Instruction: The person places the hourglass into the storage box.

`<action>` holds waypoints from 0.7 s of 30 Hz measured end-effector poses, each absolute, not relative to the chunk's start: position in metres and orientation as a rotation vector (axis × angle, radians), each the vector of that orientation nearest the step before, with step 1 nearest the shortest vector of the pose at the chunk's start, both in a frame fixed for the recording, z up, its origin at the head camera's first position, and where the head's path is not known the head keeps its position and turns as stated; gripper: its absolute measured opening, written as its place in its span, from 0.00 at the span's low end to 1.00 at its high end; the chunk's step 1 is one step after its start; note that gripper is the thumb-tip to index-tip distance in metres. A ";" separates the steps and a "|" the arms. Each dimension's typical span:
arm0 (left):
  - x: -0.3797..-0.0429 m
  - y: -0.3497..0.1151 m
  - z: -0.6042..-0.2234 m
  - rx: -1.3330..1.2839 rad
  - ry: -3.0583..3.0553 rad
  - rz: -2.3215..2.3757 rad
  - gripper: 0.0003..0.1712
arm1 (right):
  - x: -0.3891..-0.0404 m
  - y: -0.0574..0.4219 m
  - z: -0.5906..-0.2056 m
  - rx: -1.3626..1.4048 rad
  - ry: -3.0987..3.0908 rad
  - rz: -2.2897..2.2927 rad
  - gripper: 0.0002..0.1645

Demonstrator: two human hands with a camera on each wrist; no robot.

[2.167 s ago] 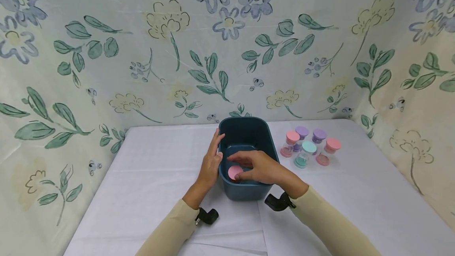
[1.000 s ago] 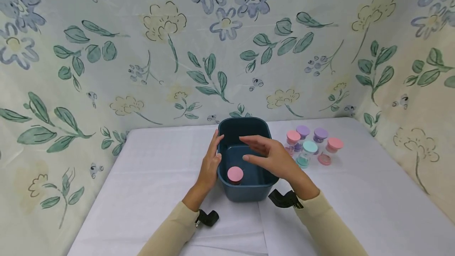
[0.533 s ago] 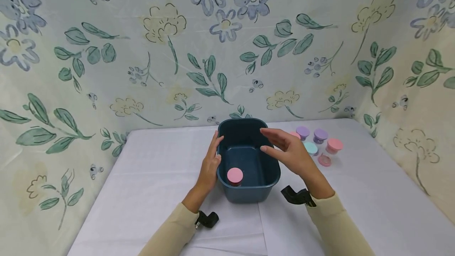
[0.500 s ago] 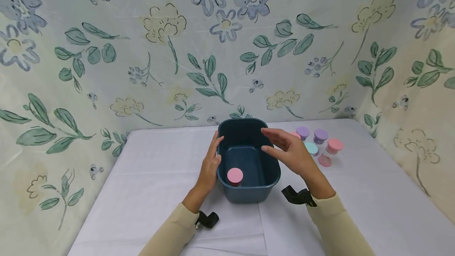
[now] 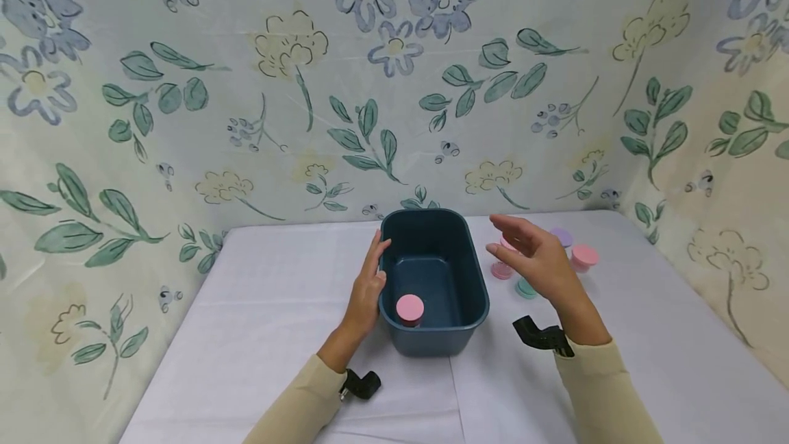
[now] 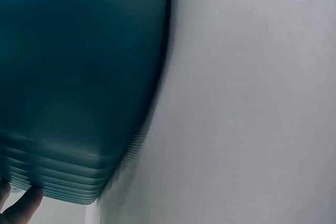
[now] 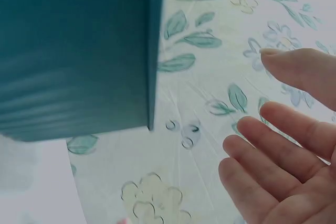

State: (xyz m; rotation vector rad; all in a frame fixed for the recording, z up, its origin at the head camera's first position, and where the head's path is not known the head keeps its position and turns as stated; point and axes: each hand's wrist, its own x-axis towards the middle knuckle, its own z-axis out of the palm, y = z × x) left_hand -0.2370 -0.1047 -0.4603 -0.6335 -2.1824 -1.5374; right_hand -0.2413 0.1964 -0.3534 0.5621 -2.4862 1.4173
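A dark blue plastic bin (image 5: 431,342) stands on the table, its side wall (image 6: 79,77) filling much of the left wrist view. Inside, by the near left corner, is a small jar with a pink lid (image 5: 409,309). My left hand (image 5: 362,293) rests along the bin's left side, fingers extended at the rim. Right of the bin, my right hand (image 5: 538,260) is raised with spread, empty fingers, thumb apart. It overlaps a group of small clear jars: a pink-lidded jar (image 5: 583,257), a purple lid (image 5: 562,236), a teal base (image 5: 526,288) and a pink base (image 5: 502,270) show around it.
A white cloth (image 5: 271,321) covers the table. Behind and at the sides hangs a flower-print cloth (image 5: 290,122). Black wrist cameras (image 5: 364,385) are strapped at both cuffs.
My right hand has let go of the pink-lidded jar inside the bin, come out, and moved right over the other jars. My left hand has stayed at the bin's side.
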 end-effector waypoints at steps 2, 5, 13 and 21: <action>-0.236 -0.105 -0.460 -0.633 -2.183 -1.537 0.31 | -0.240 0.201 -0.353 0.532 -2.474 1.417 0.33; -0.236 -0.104 -0.461 -0.630 -2.183 -1.539 0.31 | -0.240 0.208 -0.353 0.496 -2.452 1.425 0.32; -0.234 -0.102 -0.461 -0.618 -2.199 -1.541 0.31 | -0.244 0.225 -0.356 0.344 -2.493 1.370 0.35; -0.236 -0.104 -0.464 -0.650 -2.173 -1.527 0.31 | -0.248 0.242 -0.359 0.245 -2.507 1.322 0.37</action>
